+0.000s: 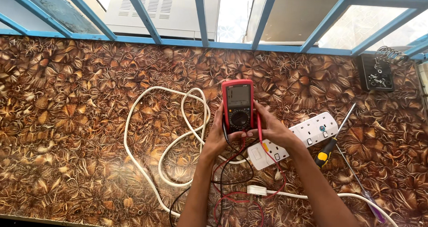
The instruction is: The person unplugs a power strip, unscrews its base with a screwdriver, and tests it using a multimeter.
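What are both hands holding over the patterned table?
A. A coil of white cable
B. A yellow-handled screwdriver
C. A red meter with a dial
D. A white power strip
C: the left hand and right hand clasp the red meter from either side.

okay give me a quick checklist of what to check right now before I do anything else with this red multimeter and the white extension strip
1. Multimeter held firmly: ok, left hand and right hand grip it from both sides.
2. Display readable: cannot tell, too small.
3. Red probe under control: ok, pinned under the right hand against the meter.
4. Test leads untangled: not ok, red and black loop over each other.
5. Extension strip within reach: ok, just right of the hands.
6. Screwdriver out of the way: ok, lies beside the strip.
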